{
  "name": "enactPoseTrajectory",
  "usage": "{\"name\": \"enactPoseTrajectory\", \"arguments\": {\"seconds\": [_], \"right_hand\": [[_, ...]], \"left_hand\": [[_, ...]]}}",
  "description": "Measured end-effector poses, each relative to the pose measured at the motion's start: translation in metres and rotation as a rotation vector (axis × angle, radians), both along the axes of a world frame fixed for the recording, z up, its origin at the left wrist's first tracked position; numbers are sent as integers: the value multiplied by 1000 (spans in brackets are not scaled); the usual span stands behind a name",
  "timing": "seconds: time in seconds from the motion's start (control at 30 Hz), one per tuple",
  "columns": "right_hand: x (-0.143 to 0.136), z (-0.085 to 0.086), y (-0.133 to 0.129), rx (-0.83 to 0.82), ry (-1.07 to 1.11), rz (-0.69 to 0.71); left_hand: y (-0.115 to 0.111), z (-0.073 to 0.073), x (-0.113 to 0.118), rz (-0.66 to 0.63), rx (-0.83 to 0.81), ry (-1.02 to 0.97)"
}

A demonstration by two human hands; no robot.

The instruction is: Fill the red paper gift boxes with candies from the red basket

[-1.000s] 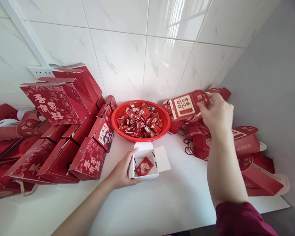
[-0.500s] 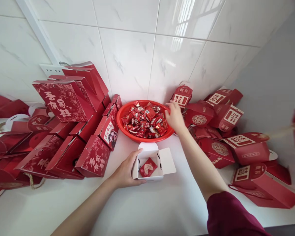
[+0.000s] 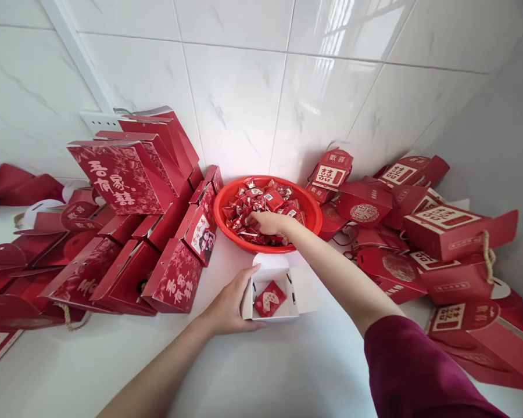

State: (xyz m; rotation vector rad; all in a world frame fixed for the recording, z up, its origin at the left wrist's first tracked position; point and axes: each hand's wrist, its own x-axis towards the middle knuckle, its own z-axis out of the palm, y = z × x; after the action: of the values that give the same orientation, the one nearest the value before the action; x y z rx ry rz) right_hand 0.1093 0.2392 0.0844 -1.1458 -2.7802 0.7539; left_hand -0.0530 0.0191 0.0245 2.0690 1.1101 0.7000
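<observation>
Lying farthest left: red cartons (image 3: 26,287) with rounded flaps, heaped well left of the red basket (image 3: 255,247).
Slanted boxes (image 3: 150,229): in rows between those cartons and the basket, some stacked on others; white lettering on red faces; nearest ones just beside the basket's left rim.
Left hand (image 3: 233,302): in front of the basket, pinching the white box (image 3: 272,264) at its left side, thumb at the upper edge, fingers at the lower.
White box: open, just in front of the basket, flaps folded out at back and right.
Red packet (image 3: 270,299): inside the white box, in front of the basket.
Wrapped sweets (image 3: 274,200): piled loosely inside the basket.
Right hand (image 3: 268,222): inside the basket, among the sweets; fingertips partly hidden, cannot tell whether pinching one.
Maroon sleeve (image 3: 414,366): on the right arm, in front and right of the basket.
Printed boxes (image 3: 444,226): heaped right of the basket at several angles.
</observation>
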Motion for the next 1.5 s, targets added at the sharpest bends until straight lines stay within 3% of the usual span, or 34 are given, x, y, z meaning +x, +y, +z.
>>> {"name": "enactPoseTrajectory", "arguments": {"seconds": [0.2, 0.37, 0.53, 0.67, 0.83, 1.0, 1.1, 1.3, 1.5], "right_hand": [[-10, -2, -4, -9, -40, 14], [-9, -4, -2, -62, -72, 30], [-3, -6, 3, -78, -5, 41], [12, 5, 2, -98, 118, 5], [45, 22, -31, -128, 390, -63], [72, 30, -88, -526, 893, -21], [81, 32, -114, -606, 1007, -48], [90, 37, -130, -491, 985, -89], [94, 47, -138, -328, 701, -31]], "left_hand": [[1, -4, 0, 10, 26, 7], [3, -6, -4, 11, 149, 17], [4, -5, -5, 16, 167, 10], [5, -4, -5, 17, 160, 3], [5, -5, -5, 18, 144, -6], [6, -8, -4, 12, 118, -21], [7, -9, -3, 14, 126, -20], [8, -11, -3, 8, 120, -16], [8, -8, -2, 4, 110, -22]]}}
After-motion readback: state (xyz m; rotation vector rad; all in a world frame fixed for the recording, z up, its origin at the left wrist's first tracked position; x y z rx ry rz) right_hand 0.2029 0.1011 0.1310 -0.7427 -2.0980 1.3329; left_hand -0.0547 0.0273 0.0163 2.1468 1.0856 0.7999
